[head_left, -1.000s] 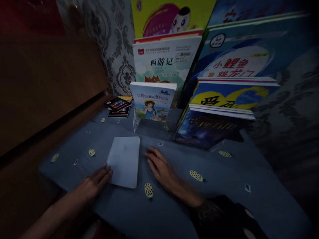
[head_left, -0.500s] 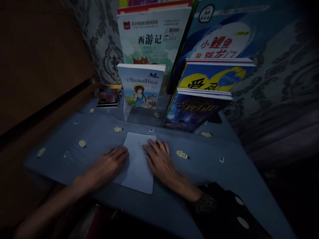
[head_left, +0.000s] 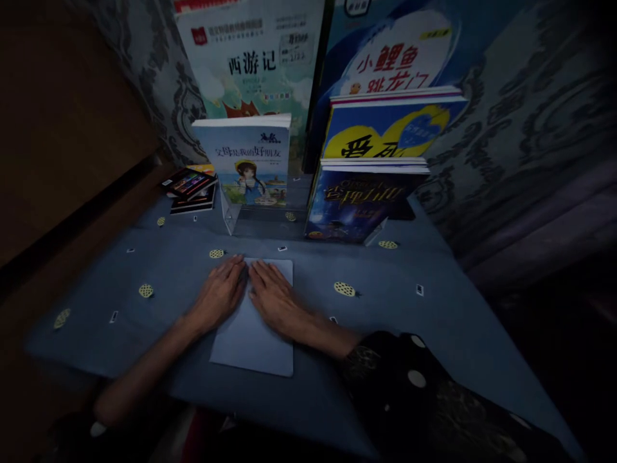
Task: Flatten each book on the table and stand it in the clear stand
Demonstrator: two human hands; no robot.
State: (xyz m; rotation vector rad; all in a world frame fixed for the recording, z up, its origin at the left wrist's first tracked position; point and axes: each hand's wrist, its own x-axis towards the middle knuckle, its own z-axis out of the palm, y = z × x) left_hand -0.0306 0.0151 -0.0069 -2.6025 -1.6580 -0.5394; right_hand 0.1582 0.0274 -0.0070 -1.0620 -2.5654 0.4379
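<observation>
A thin, pale notebook or booklet (head_left: 255, 350) lies closed and flat on the blue tablecloth in front of me. My left hand (head_left: 220, 292) rests along its upper left edge, fingers stretched forward and lying close together. Flat on the cover, near its top, is my right hand (head_left: 274, 301), with its fingers extended. The two hands' fingertips are close to each other, and neither hand grips anything. Both hide the upper part of the cover.
Behind the notebook, several books stand in a clear acrylic holder (head_left: 229, 215), among them a light-blue book (head_left: 250, 138) and a dark-blue book (head_left: 357, 199). A small stack of books (head_left: 193, 190) lies at the back left. The tablecloth (head_left: 434, 360) bears a pineapple pattern.
My right hand has slid left across the cover, away from its right edge and towards my left hand. My left hand has moved forward along the left edge. The camera view has shifted too.
</observation>
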